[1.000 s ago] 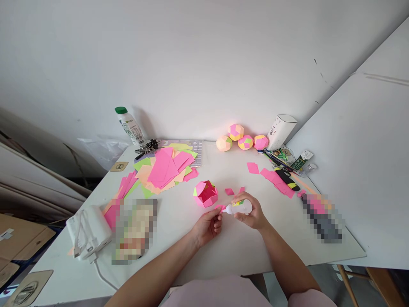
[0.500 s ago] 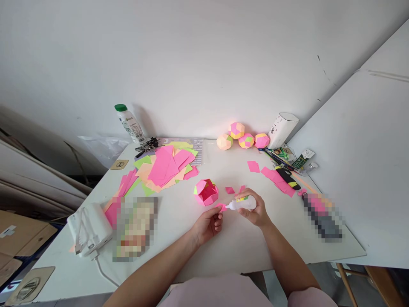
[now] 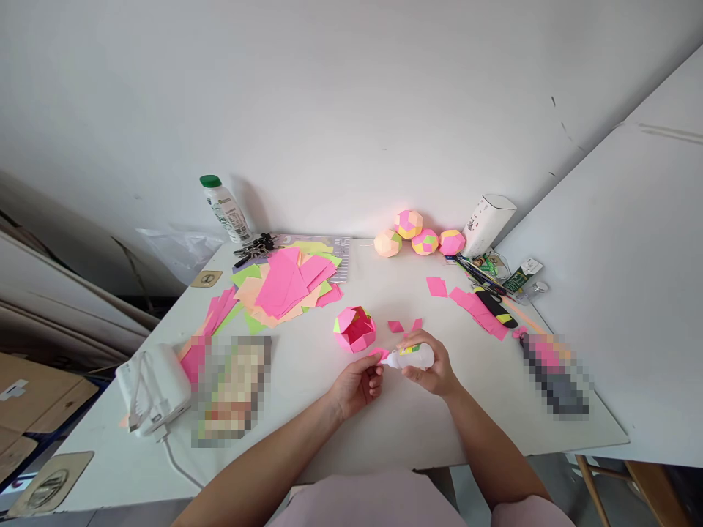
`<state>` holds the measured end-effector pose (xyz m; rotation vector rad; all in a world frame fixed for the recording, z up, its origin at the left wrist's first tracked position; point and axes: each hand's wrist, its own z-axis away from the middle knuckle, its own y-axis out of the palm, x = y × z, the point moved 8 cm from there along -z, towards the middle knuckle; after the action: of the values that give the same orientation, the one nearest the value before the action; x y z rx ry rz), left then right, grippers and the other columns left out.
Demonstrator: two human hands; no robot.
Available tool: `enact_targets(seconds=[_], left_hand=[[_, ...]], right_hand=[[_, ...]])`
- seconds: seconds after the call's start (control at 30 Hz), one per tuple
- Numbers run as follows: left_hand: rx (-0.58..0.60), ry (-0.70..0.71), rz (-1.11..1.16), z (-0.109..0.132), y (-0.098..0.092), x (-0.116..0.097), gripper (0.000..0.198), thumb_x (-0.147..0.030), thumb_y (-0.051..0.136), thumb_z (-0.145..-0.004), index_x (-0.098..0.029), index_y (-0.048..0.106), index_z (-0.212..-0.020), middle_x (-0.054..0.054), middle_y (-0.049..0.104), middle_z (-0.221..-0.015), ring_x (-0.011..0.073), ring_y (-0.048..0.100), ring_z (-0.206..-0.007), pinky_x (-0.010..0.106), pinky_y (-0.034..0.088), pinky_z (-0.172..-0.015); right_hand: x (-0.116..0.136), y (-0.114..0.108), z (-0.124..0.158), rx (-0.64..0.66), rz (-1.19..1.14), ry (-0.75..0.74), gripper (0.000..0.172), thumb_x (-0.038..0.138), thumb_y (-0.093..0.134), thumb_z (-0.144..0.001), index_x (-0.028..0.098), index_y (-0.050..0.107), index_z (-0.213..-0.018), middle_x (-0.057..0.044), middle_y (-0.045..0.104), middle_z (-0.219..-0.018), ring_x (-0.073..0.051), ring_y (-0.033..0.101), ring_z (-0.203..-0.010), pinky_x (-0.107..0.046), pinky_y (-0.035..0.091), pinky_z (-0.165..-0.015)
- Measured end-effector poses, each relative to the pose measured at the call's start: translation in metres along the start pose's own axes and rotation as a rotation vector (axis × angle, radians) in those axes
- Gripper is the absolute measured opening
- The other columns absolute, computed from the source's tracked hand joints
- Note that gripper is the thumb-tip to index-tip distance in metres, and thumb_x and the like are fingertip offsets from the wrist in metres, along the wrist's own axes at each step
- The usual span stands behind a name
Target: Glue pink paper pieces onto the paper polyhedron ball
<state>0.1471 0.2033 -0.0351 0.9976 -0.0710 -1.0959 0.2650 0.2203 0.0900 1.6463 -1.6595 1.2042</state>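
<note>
My left hand (image 3: 356,384) pinches a small pink paper piece (image 3: 378,354) between thumb and fingers. In my right hand (image 3: 438,366) lies a white glue bottle (image 3: 414,356), tilted nearly level, with its nozzle at the pink piece. Just beyond my left hand sits a pink paper ball (image 3: 356,331) with an open gap in its side and some green on it. A pink paper diamond (image 3: 395,326) rests on the table to the right of that ball. Another pink scrap (image 3: 417,323) is partly hidden behind my right hand.
Coloured paper sheets (image 3: 285,285) are heaped at the back left, near keys (image 3: 258,247) and a green-capped bottle (image 3: 225,208). Several finished paper balls (image 3: 408,223) stand against the wall. A utility knife (image 3: 496,306) lies right; a white power bank (image 3: 157,384) lies left.
My right hand has shifted the glue bottle slightly left and down, bringing its nozzle farther over the pink piece. My left hand stays almost still.
</note>
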Motion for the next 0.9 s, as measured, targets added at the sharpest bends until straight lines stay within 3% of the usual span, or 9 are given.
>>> enact_targets(seconds=[0.3,0.9], left_hand=[[0.002,-0.019,-0.007,-0.0001,0.0001,0.0008,0.027,-0.029,0.071,-0.071,-0.014,0.051,-0.062,-0.004,0.050,-0.058,0.0029,0.034,-0.040,0.017,0.027,-0.039],[-0.008,-0.025,-0.003,0.0011,0.0011,-0.0005,0.026,-0.030,0.071,-0.072,-0.014,0.052,-0.062,-0.004,0.049,-0.058,0.0028,0.034,-0.041,0.017,0.026,-0.039]], right_hand=[[0.0008,-0.0103,-0.0023,-0.041,0.045,0.013,0.029,0.045,0.072,-0.071,0.023,0.062,-0.087,-0.006,0.063,-0.080,-0.021,0.059,-0.073,-0.041,0.051,-0.075],[0.0043,-0.0057,-0.0020,0.007,0.051,-0.044,0.029,0.044,0.072,-0.073,0.023,0.062,-0.092,-0.007,0.065,-0.085,-0.022,0.062,-0.078,-0.038,0.052,-0.071]])
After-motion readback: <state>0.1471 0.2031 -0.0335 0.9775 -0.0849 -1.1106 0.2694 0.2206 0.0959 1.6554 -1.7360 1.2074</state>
